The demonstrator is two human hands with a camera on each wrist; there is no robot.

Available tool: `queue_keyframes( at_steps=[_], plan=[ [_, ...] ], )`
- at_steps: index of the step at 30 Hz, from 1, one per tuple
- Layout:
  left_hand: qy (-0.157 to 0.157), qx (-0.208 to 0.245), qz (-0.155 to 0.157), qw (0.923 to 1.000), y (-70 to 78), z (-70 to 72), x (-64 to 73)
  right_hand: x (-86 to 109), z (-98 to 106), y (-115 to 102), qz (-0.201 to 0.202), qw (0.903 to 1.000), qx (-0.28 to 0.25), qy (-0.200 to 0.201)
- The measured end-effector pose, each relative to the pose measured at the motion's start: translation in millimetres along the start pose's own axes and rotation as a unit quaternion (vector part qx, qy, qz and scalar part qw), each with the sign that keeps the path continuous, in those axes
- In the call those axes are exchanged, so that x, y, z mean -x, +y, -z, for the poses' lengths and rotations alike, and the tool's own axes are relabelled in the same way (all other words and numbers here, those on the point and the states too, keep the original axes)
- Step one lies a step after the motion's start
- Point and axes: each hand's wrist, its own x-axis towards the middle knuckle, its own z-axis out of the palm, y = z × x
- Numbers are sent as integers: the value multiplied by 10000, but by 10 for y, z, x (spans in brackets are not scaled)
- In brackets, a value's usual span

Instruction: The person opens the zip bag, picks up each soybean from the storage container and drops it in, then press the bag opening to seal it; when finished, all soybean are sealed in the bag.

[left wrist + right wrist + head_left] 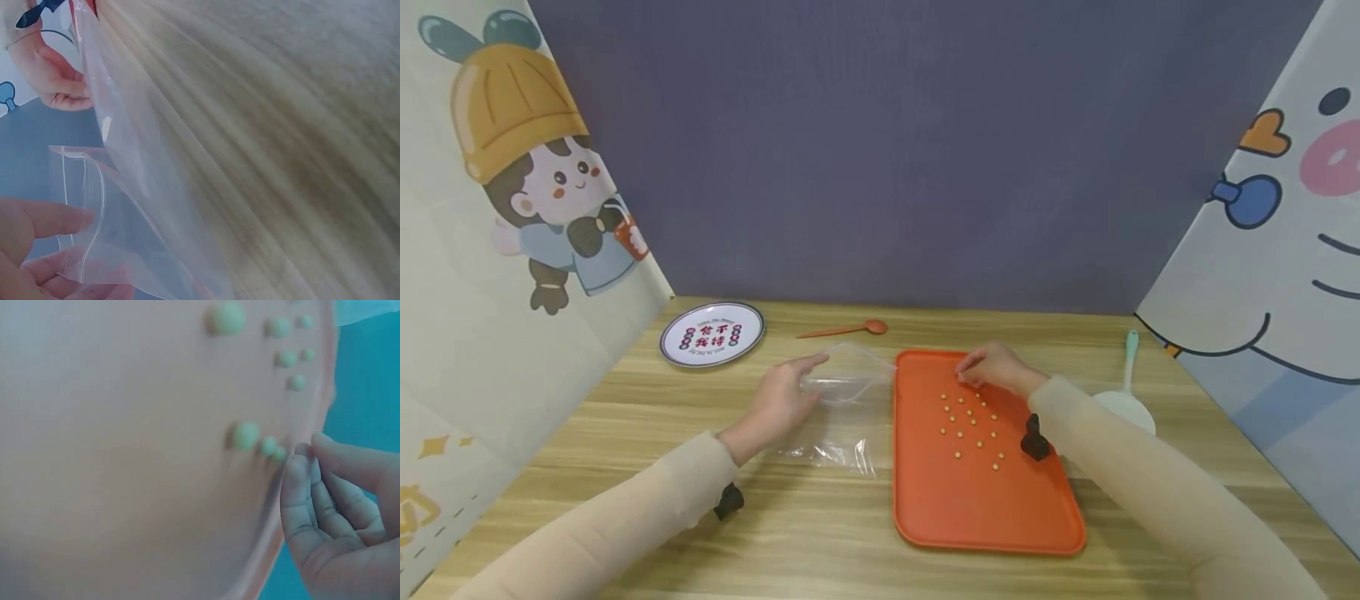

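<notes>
My left hand [781, 402] grips the top of a clear zip-lock bag [842, 433], which hangs over the table just left of an orange tray [985, 517]. In the left wrist view the bag's zip strip [94, 206] lies between thumb and fingers. Over the tray's far part is my right hand [997, 367], its thumb and fingertips [299, 478] brought together. Several small round pale-yellow beans [960, 434] lie scattered on the tray, some close by those fingertips in the right wrist view. I cannot tell whether a bean is between them.
At the back left lies a white plate [737, 315] with a dark rim and red lettering. An orange spoon [876, 327] lies at the table's far side, behind the bag. Right of the tray, a pale strainer or ladle with a green handle [1131, 350] is partly behind my right sleeve.
</notes>
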Motion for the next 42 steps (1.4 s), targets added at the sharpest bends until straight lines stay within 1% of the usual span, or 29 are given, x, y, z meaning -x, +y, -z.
queue_keyframes(
  at_steps=[4,8,13,17,19,25,27,30,34,38,42],
  plan=[
    [12,-24,52,10000,26,5,-1,-1,21,-111,-79,9996,-235,141],
    [1,-76,84,9999,42,10,-1,25,14,-309,57,9991,-357,214],
    [41,-215,-64,9997,42,10,-7,59,-43,-602,260,9970,-721,108],
    [11,-291,-122,9995,41,18,-26,54,-126,-810,470,9949,-897,-1],
    [-48,-288,-71,9995,48,28,-35,41,-182,-907,589,9943,-889,-9],
    [-238,-174,40,9996,65,46,-52,4,-385,-1154,745,9926,-949,-101],
    [-264,-181,38,9995,66,49,-58,-9,-450,-1209,820,9924,-907,-130],
    [-260,-232,48,9994,70,54,-57,-20,-538,-1273,974,9930,-659,-115],
    [-254,-325,30,9991,77,58,-55,-36,-615,-1302,1101,9932,-367,-45],
    [-238,-277,39,9993,93,62,-54,-60,-653,-1299,1223,9919,-328,10],
    [-180,-306,7,9994,93,59,-52,-61,-661,-1301,1261,9915,-300,87]
  ],
)
